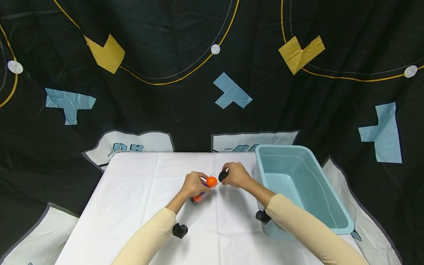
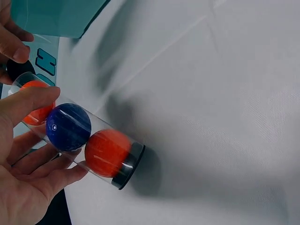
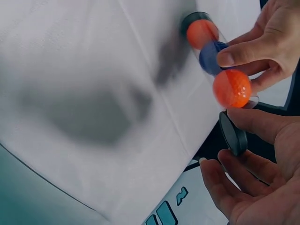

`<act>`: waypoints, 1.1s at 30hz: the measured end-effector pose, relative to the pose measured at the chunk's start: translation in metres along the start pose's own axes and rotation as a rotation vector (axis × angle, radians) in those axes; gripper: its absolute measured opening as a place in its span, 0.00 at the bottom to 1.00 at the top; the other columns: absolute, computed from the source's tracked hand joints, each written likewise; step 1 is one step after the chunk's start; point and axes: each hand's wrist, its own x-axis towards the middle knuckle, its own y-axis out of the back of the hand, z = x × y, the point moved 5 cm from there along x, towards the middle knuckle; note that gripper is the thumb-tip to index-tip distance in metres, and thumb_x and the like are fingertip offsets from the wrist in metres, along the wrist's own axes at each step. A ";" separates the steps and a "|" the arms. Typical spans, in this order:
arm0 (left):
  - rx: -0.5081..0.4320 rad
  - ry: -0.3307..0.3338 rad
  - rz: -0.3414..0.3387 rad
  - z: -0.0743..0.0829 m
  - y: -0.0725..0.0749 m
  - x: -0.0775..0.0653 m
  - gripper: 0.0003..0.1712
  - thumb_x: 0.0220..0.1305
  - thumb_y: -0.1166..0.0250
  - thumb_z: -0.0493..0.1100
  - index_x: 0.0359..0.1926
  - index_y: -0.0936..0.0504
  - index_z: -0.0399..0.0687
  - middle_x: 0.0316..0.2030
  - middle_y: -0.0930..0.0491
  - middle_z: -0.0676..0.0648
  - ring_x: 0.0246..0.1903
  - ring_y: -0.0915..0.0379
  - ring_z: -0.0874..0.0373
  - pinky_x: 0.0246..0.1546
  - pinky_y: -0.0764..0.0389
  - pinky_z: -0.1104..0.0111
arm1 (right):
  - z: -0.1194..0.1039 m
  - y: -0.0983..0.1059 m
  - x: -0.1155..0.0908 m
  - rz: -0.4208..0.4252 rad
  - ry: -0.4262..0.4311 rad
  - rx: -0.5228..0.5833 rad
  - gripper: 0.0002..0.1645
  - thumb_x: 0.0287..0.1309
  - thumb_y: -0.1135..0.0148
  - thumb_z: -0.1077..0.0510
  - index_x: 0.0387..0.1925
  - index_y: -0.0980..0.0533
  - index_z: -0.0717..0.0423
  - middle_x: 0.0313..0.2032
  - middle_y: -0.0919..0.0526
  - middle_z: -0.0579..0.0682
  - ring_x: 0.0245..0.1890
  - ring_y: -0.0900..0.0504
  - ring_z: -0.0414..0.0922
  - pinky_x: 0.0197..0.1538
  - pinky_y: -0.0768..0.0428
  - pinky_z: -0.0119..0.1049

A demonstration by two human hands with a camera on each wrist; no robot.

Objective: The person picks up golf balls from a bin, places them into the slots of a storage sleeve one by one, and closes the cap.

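My left hand [image 1: 193,185] grips a clear plastic tube [image 2: 95,122], thumb on one side and fingers on the other. The tube is tilted, its open end towards my right hand. Inside, a blue ball [image 2: 69,127] sits between two orange balls, one orange ball [image 2: 108,153] by the black end cap [image 2: 128,167] and another orange ball [image 3: 232,88] near the open end. My right hand [image 1: 236,175] pinches a round black lid [image 3: 233,133] between thumb and fingers, close by that open end.
A light blue plastic tub [image 1: 342,221] stands at the right of the table, beside and under my right forearm. White cloth [image 1: 132,206] covers the table. A black curtain [image 1: 195,110] with tape shapes hangs behind. Small black wrist devices [image 1: 180,230] sit below both forearms.
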 end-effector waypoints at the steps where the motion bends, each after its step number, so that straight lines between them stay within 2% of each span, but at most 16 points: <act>1: 0.001 -0.002 0.000 0.000 0.000 0.001 0.25 0.41 0.16 0.40 0.44 0.11 0.40 0.32 0.10 0.45 0.33 0.16 0.55 0.39 0.16 0.64 | 0.000 0.001 0.000 0.000 0.005 0.001 0.24 0.43 0.18 0.60 0.45 0.17 0.59 0.34 0.14 0.55 0.38 0.20 0.50 0.48 0.18 0.43; 8: 0.001 -0.023 -0.016 0.003 -0.001 0.002 0.22 0.41 0.16 0.41 0.41 0.10 0.41 0.32 0.10 0.47 0.34 0.17 0.57 0.44 0.17 0.61 | 0.000 0.005 0.002 -0.016 0.021 0.066 0.24 0.42 0.17 0.57 0.44 0.16 0.55 0.31 0.16 0.49 0.40 0.23 0.50 0.43 0.23 0.41; 14: -0.009 -0.027 -0.016 0.004 0.001 0.000 0.24 0.40 0.15 0.43 0.42 0.10 0.44 0.34 0.10 0.48 0.38 0.17 0.54 0.46 0.19 0.59 | -0.003 0.004 0.002 -0.039 0.020 0.135 0.23 0.42 0.18 0.55 0.44 0.15 0.52 0.30 0.16 0.47 0.43 0.24 0.51 0.41 0.24 0.39; 22: -0.005 -0.027 -0.027 0.000 0.000 -0.002 0.24 0.41 0.15 0.44 0.43 0.10 0.47 0.34 0.10 0.48 0.40 0.17 0.51 0.48 0.22 0.56 | -0.005 -0.009 0.002 -0.095 -0.021 0.235 0.23 0.45 0.19 0.55 0.45 0.15 0.53 0.35 0.13 0.51 0.32 0.17 0.47 0.33 0.19 0.35; 25: -0.012 -0.027 -0.028 -0.001 0.000 -0.003 0.24 0.41 0.16 0.44 0.43 0.10 0.48 0.35 0.09 0.49 0.43 0.17 0.49 0.50 0.23 0.55 | -0.006 -0.012 0.001 -0.111 -0.031 0.268 0.23 0.46 0.20 0.55 0.46 0.16 0.53 0.32 0.12 0.50 0.28 0.14 0.50 0.29 0.21 0.34; 29: -0.017 -0.032 -0.031 -0.001 0.001 -0.005 0.24 0.41 0.16 0.44 0.43 0.10 0.48 0.35 0.09 0.48 0.44 0.17 0.48 0.51 0.22 0.54 | -0.008 -0.013 0.001 -0.116 -0.024 0.283 0.22 0.46 0.20 0.55 0.45 0.15 0.53 0.26 0.12 0.49 0.25 0.14 0.50 0.28 0.26 0.32; 33: -0.030 -0.036 -0.034 -0.001 0.002 -0.006 0.24 0.41 0.16 0.43 0.43 0.10 0.47 0.35 0.10 0.47 0.43 0.17 0.49 0.48 0.20 0.56 | -0.009 -0.013 0.002 -0.130 -0.016 0.283 0.22 0.45 0.19 0.56 0.45 0.14 0.53 0.26 0.12 0.48 0.23 0.15 0.48 0.29 0.24 0.32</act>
